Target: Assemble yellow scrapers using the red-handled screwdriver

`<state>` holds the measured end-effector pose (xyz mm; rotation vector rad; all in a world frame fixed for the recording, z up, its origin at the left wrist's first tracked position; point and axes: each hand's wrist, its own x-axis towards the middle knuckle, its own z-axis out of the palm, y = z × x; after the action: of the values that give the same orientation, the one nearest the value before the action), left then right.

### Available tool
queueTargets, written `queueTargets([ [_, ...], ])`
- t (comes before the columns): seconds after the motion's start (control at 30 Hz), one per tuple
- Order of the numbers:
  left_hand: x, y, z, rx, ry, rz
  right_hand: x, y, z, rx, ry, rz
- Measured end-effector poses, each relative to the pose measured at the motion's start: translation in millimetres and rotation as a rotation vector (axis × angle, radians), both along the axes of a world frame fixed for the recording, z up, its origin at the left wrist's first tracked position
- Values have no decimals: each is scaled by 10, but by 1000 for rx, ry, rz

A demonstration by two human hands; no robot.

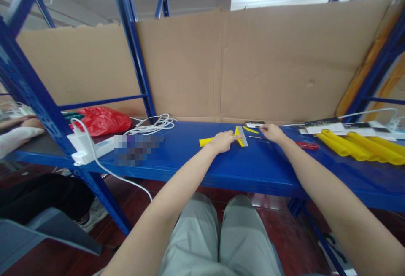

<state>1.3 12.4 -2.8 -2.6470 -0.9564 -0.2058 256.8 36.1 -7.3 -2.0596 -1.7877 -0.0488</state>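
My left hand (222, 142) is wrapped around the yellow handle (205, 142) of a scraper lying on the blue shelf. The scraper's flat metal blade (243, 136) points to the right, beyond my fingers. Farther right, my right hand (270, 132) has its fingertips pinched together near the back of the shelf. Whatever they hold is too small to make out. A curved yellow piece (250, 129) and a black-and-white card (255, 123) lie just left of those fingers. Below them rests a thin metal rod (257, 137), and a red handle (307, 145) shows beyond my right forearm.
Several yellow tubular handles (357, 147) lie at the right, by black-and-white packages (322, 125). Leftward are a white power strip (95, 149), coiled white cable (155, 125) and a red plastic bag (103, 120). Cardboard (268, 61) walls the back. Another person's arm (22, 135) shows at far left.
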Motion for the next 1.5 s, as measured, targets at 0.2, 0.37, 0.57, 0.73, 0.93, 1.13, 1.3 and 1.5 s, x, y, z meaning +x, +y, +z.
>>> queueTargets([
  [0.2,-3,-27,20,-26,5,3,-254,-6,-49,-149,-71,17],
  [0.37,-3,-22,12,-29,-1,2,-236,20,-85,-183,-121,65],
  [0.57,0,-39,33,-46,-2,7,-230,-29,-41,-156,-165,79],
  [0.73,-5,-21,24,-49,-7,-4,-272,-49,-54,-211,-129,95],
  [0.93,-5,-1,10,-37,-14,-5,-282,-41,-69,-225,-164,113],
  [1.13,-4,-11,17,-42,-17,-4,-340,-78,-40,-188,-204,148],
  [1.3,-6,-6,17,-46,-10,-6,-389,-95,-35,-207,-197,163],
  [1.5,-10,-3,17,-45,-12,-9,-430,-98,-31,-239,-195,155],
])
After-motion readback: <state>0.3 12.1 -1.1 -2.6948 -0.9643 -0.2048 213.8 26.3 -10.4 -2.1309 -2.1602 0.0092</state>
